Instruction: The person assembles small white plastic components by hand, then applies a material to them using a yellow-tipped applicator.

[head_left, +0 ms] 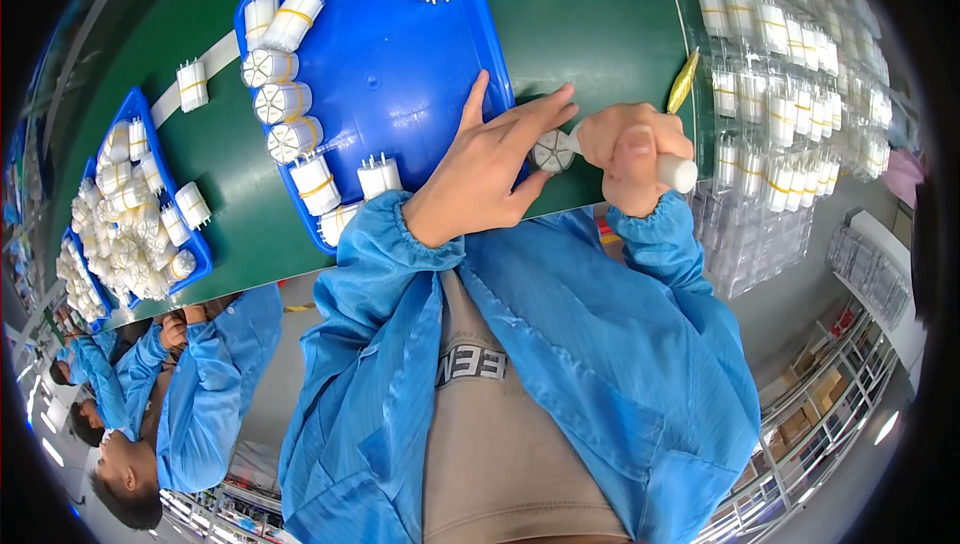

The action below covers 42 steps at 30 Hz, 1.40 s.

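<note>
A white bundle of wedge-shaped pieces [552, 151] shows its round end at the table's front edge. My left hand [485, 169] holds it between thumb and index finger, the other fingers stretched out and partly over the blue tray. Just right of the bundle, my right hand [630, 149] is wrapped round a white cylindrical handle [678, 174]. The handle's blunt end sticks out at the lower right of the fist. A narrow white part reaches from the fist to the bundle's face; its tip is hard to make out.
Similar yellow-banded bundles [283, 103] line the large blue tray [490, 19]. Smaller blue trays [200, 244] at left hold heaped bundles. Clear plastic packs of bundles [780, 109] stack at right, near a yellow pointed object [683, 82]. Co-workers in blue [215, 384] sit at left.
</note>
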{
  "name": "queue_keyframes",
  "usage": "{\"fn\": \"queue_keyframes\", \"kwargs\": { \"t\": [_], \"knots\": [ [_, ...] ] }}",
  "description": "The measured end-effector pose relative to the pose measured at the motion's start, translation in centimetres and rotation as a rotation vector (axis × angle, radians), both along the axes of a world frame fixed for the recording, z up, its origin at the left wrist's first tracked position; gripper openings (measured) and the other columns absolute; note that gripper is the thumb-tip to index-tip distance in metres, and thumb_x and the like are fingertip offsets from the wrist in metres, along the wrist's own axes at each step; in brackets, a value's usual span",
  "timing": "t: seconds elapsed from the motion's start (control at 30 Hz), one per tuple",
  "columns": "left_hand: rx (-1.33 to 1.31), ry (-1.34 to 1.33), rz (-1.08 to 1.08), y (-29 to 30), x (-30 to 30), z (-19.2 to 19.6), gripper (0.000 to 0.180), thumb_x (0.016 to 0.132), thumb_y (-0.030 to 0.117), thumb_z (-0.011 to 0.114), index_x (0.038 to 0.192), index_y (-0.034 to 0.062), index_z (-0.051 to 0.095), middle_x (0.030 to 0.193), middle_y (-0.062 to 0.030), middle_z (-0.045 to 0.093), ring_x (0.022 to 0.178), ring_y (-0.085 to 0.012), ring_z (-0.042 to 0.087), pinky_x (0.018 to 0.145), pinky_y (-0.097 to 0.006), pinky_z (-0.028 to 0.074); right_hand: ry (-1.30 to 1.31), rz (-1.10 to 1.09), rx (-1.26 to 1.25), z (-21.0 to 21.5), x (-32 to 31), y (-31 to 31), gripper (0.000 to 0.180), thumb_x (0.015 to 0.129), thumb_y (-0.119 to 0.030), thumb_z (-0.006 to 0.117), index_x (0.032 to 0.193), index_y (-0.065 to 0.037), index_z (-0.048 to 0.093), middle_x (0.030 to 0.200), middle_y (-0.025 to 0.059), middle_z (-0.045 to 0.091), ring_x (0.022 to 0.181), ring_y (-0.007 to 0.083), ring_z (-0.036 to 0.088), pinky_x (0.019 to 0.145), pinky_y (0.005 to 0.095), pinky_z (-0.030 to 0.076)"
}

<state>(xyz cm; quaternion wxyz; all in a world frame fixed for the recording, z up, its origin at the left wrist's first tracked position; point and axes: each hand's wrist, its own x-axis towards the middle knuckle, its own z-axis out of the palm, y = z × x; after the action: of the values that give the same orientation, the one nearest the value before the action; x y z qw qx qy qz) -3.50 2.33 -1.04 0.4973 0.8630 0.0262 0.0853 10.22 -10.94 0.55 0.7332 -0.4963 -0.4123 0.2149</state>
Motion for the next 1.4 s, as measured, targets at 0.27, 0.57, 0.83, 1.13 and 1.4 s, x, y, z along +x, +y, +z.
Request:
{"fn": "queue_keyframes", "kwargs": {
  "t": [0.27, 0.57, 0.83, 1.13, 1.4],
  "knots": [
    [0.119, -0.024, 0.103, 0.4, 0.3, -0.2, 0.079, 0.077, 0.023, 0.081, 0.147, 0.0096, 0.047, 0.128, -0.0063, 0.068, 0.127, -0.0287, 0.059, 0.122, -0.058, 0.014, 0.284, 0.008, 0.1, -0.7, 0.1, 0.2, 0.036, 0.102, -0.015, 0.055, 0.071, 0.002, 0.05, 0.055, 0.0063, 0.047, 0.044, 0.0124, 0.037, 0.041, 0.0307, 0.03],
    [-0.01, -0.041, 0.075, 0.0, 0.0, -0.2, 0.069, 0.077, 0.009, 0.068, 0.144, 0.0085, 0.051, 0.128, -0.0076, 0.068, 0.123, -0.0301, 0.061, 0.122, -0.059, 0.013, 0.172, 0.087, 0.04, 0.6, 0.8, 0.4, 0.044, 0.104, -0.017, 0.052, 0.065, -0.001, 0.039, 0.052, 0.0062, 0.043, 0.044, 0.0121, 0.033, 0.042, 0.0309, 0.026],
    [-0.014, -0.041, 0.051, 0.0, 0.0, -0.3, 0.066, 0.075, 0.007, 0.066, 0.14, 0.0103, 0.055, 0.131, -0.0102, 0.065, 0.128, -0.0281, 0.058, 0.121, -0.063, 0.01, -0.098, 0.101, -0.032, 0.7, 1.5, 0.7, 0.036, 0.099, -0.011, 0.054, 0.067, 0.004, 0.052, 0.056, 0.0071, 0.053, 0.044, 0.0165, 0.048, 0.042, 0.0303, 0.036],
    [0.092, -0.032, 0.159, 0.2, -1.2, 3.2, 0.063, 0.076, 0.01, 0.07, 0.137, 0.0091, 0.056, 0.132, -0.0102, 0.063, 0.128, -0.0311, 0.057, 0.119, -0.06, 0.02, 0.421, 0.189, 0.14, -0.6, 1.5, -0.7, 0.033, 0.1, -0.025, 0.058, 0.077, -0.002, 0.053, 0.058, 0.0033, 0.05, 0.047, 0.0146, 0.041, 0.044, 0.0315, 0.034],
    [0.611, 0.485, 0.672, 3.4, -8.7, 7.5, 0.046, 0.08, 0.046, 0.08, 0.104, 0.0087, 0.068, 0.095, -0.0068, 0.07, 0.087, -0.0294, 0.065, 0.075, -0.042, 0.046, -0.235, 0.202, -0.747, 2.8, 0.6, -2.9, 0.051, 0.083, -0.013, 0.08, 0.127, -0.003, 0.056, 0.128, 0.0136, 0.063, 0.12, 0.026, 0.062, 0.101, 0.0344, 0.048]
  ]
}}
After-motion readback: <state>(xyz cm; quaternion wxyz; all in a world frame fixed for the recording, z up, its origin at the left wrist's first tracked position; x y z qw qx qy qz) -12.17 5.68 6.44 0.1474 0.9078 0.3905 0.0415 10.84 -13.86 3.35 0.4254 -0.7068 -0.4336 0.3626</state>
